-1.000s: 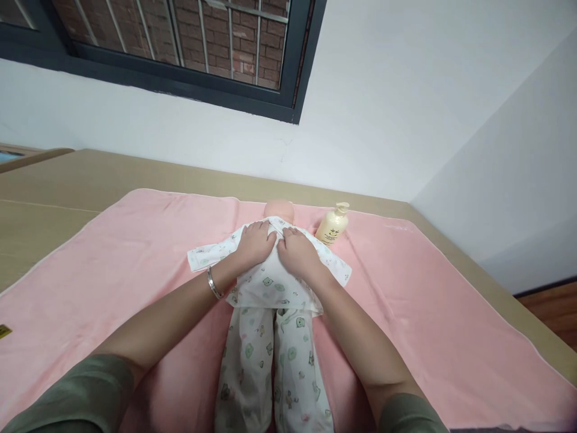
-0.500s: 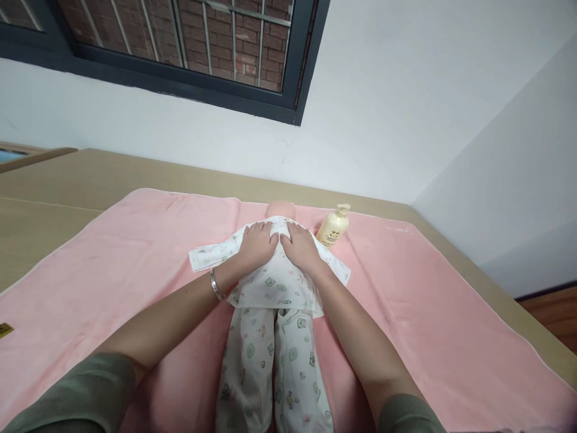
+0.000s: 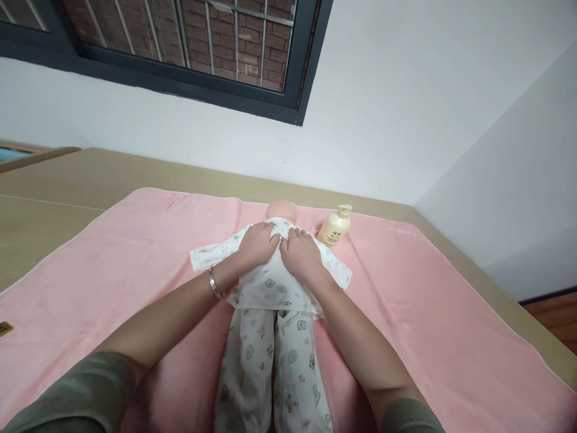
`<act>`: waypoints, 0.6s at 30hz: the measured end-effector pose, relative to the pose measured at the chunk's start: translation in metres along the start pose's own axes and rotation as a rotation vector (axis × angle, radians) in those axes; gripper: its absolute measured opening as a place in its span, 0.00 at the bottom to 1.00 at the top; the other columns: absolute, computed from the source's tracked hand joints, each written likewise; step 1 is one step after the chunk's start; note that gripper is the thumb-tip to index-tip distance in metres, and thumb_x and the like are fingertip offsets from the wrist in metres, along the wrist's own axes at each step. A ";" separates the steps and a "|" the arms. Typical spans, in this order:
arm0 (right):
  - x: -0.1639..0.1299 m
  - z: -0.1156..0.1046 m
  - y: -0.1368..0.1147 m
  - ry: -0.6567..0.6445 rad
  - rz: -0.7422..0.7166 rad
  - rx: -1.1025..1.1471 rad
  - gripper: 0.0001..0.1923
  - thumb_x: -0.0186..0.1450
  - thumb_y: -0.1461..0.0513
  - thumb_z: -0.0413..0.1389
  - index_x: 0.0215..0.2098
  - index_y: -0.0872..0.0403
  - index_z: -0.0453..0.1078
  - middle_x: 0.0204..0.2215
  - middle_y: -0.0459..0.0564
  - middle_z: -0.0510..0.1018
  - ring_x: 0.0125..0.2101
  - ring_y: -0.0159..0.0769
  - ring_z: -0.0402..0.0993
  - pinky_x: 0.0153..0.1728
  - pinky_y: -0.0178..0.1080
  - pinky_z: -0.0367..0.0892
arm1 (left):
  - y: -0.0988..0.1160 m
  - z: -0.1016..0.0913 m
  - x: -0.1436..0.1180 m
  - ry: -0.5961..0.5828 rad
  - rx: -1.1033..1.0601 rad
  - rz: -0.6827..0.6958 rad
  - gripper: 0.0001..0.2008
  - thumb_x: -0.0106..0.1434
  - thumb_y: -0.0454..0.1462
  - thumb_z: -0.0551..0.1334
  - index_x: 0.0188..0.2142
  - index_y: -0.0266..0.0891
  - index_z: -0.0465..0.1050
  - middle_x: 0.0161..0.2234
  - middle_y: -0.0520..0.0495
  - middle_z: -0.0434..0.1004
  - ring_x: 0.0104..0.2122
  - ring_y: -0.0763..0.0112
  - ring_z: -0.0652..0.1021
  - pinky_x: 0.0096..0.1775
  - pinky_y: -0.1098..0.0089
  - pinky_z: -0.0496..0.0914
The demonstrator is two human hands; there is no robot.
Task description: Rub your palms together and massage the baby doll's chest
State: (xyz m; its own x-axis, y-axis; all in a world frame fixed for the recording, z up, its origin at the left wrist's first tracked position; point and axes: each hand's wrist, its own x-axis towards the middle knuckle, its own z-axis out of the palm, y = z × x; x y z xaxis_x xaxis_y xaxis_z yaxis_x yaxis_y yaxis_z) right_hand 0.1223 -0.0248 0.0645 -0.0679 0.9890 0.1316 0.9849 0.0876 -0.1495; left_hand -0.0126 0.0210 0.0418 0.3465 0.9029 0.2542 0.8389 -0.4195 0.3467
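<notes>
A baby doll (image 3: 281, 210) lies on a pink mat, dressed in a white printed shirt (image 3: 270, 282) and matching trousers (image 3: 295, 355). Its sleeves are spread out to both sides. My left hand (image 3: 258, 245) rests on the upper part of the shirt, its fingers drawn together on the cloth. Beside it, my right hand (image 3: 301, 255) has its fingers curled into the shirt. Cloth is puckered between the two thumbs, near the collar. The fingertips are partly hidden. A silver bangle (image 3: 215, 282) circles my left wrist.
A cream pump bottle (image 3: 334, 227) stands to the right of the doll's head. The pink mat (image 3: 419, 313) covers much of the wooden tabletop (image 3: 121, 165). Behind are a white wall (image 3: 360, 120) and a dark-framed window (image 3: 288, 111). A yellow label (image 3: 5, 328) shows at the left edge.
The fingers of both hands have drawn in from lying flat, the right ones more clearly. Shirt cloth near the collar has become puckered. The bottle and doll stay in place.
</notes>
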 end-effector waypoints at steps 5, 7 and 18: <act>-0.005 -0.006 -0.004 -0.031 -0.025 0.022 0.22 0.74 0.60 0.42 0.58 0.63 0.68 0.56 0.67 0.75 0.59 0.52 0.68 0.60 0.48 0.57 | -0.003 -0.001 0.002 -0.035 0.010 -0.014 0.20 0.71 0.40 0.47 0.53 0.31 0.70 0.52 0.33 0.78 0.53 0.52 0.76 0.55 0.56 0.68; 0.005 -0.006 0.008 -0.051 -0.037 0.095 0.21 0.74 0.59 0.42 0.56 0.60 0.69 0.56 0.64 0.75 0.60 0.49 0.67 0.59 0.45 0.58 | 0.003 0.001 -0.005 -0.019 0.069 -0.004 0.21 0.71 0.40 0.48 0.55 0.30 0.69 0.55 0.30 0.75 0.56 0.49 0.74 0.57 0.53 0.67; 0.011 0.000 0.014 -0.009 -0.044 0.028 0.21 0.74 0.60 0.40 0.54 0.61 0.69 0.56 0.65 0.75 0.56 0.51 0.69 0.57 0.48 0.59 | 0.007 -0.006 -0.008 -0.062 0.041 0.008 0.20 0.70 0.39 0.48 0.54 0.31 0.70 0.54 0.32 0.76 0.56 0.51 0.74 0.57 0.56 0.68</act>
State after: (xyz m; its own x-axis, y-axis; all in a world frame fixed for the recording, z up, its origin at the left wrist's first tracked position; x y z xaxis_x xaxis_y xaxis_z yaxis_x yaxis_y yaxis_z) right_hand 0.1354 -0.0127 0.0642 -0.1124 0.9851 0.1303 0.9760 0.1341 -0.1716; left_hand -0.0120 0.0101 0.0471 0.3777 0.9041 0.1996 0.8519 -0.4238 0.3075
